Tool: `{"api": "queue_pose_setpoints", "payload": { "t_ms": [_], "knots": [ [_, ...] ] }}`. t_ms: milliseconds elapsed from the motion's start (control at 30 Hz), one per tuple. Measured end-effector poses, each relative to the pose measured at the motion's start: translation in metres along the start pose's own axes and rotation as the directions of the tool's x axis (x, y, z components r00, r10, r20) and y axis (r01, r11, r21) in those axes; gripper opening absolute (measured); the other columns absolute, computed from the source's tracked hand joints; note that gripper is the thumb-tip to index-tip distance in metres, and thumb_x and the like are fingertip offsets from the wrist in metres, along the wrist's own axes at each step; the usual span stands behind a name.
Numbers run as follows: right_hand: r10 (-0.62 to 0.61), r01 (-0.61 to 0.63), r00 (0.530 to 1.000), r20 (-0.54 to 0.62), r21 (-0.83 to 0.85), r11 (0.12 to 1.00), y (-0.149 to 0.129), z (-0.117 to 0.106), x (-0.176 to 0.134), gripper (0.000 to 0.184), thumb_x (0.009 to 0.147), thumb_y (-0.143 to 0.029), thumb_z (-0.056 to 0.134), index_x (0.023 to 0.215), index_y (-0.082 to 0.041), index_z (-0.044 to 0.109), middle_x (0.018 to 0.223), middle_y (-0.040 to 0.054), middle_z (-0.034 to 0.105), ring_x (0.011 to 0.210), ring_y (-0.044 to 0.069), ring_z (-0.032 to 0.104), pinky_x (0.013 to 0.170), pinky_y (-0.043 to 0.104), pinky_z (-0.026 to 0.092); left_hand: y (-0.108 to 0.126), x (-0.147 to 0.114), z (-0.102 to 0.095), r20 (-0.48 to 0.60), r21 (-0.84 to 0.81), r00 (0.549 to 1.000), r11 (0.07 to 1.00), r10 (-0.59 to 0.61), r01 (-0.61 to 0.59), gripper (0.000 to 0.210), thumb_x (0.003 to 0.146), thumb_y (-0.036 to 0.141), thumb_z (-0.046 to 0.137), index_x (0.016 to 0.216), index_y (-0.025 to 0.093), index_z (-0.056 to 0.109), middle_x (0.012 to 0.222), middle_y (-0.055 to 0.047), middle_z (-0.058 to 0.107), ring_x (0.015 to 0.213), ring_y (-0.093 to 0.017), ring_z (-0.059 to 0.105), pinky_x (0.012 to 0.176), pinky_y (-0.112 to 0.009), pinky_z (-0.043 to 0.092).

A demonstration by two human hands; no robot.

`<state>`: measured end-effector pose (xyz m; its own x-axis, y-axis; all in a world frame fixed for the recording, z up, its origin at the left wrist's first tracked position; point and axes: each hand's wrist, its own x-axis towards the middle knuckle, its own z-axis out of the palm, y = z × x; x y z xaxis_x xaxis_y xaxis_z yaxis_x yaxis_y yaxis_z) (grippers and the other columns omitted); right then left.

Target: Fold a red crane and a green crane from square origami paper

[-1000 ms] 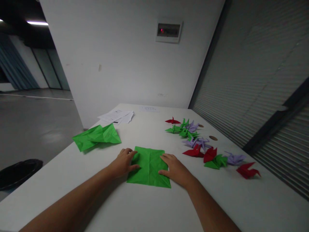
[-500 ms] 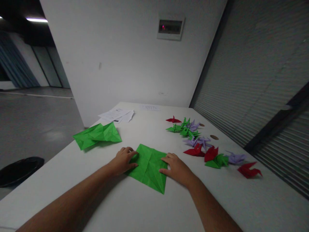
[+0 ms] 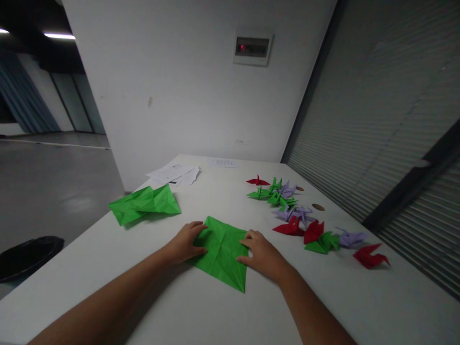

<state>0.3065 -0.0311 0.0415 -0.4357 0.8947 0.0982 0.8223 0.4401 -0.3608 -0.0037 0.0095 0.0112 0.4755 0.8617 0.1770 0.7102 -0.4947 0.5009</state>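
A creased green square of origami paper (image 3: 223, 251) lies on the white table in front of me, one corner pointing toward me. Its left edge is in my left hand (image 3: 187, 243), with thumb and forefinger spread over the top face and the other fingers curled at the edge. On the opposite side, my right hand (image 3: 261, 254) grips the right edge, thumb and fingertips on the paper. Fold lines cross near the sheet's middle. How far the fingers reach beneath it is hidden.
More creased green sheets (image 3: 145, 203) lie at the table's left edge. White papers (image 3: 174, 173) sit behind them. Several folded paper cranes in red, green and purple, including a red crane (image 3: 371, 256), spread along the right side. A black bin (image 3: 30, 254) stands on the floor at left.
The view has tilted up slightly, so everything sits a little lower. Both hands keep their places on the green paper, which looks slightly flatter.
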Motion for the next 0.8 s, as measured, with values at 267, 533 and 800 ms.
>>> {"api": "queue_pose_setpoints", "payload": {
  "t_ms": [267, 533, 800],
  "knots": [
    [-0.037, 0.037, 0.999, -0.006, 0.029, 0.999, -0.001, 0.011, 0.003, 0.076, 0.075, -0.051, 0.083, 0.139, -0.014, 0.062, 0.138, 0.0165, 0.058, 0.129, 0.032, 0.050, 0.114, 0.043, 0.039, -0.003, 0.001, -0.006, 0.198, 0.203, 0.979, 0.974, 0.058, -0.098, 0.075, 0.084, 0.059, 0.069, 0.150, 0.033, 0.047, 0.158, -0.009, 0.046, 0.146, -0.041, 0.035, 0.111, -0.062, 0.035],
    [-0.068, 0.067, 0.997, 0.040, 0.028, 0.997, 0.001, 0.015, 0.006, 0.075, 0.074, -0.053, 0.084, 0.135, -0.013, 0.066, 0.142, 0.0204, 0.058, 0.136, 0.035, 0.049, 0.123, 0.050, 0.025, -0.019, 0.002, -0.013, 0.197, 0.200, 0.968, 0.961, 0.154, -0.193, 0.076, 0.078, 0.060, 0.076, 0.145, 0.029, 0.055, 0.140, -0.012, 0.059, 0.135, -0.038, 0.048, 0.111, -0.052, 0.037],
    [-0.100, 0.101, 0.995, -0.019, 0.047, 0.994, 0.003, 0.019, 0.008, 0.059, 0.076, -0.047, 0.085, 0.126, -0.018, 0.073, 0.134, 0.0181, 0.065, 0.128, 0.033, 0.057, 0.121, 0.052, 0.028, -0.022, 0.005, -0.010, 0.110, 0.127, 0.969, 0.963, 0.223, -0.236, 0.046, 0.082, 0.046, 0.078, 0.124, 0.027, 0.073, 0.121, -0.009, 0.069, 0.119, -0.031, 0.057, 0.102, -0.043, 0.043]
  ]
}}
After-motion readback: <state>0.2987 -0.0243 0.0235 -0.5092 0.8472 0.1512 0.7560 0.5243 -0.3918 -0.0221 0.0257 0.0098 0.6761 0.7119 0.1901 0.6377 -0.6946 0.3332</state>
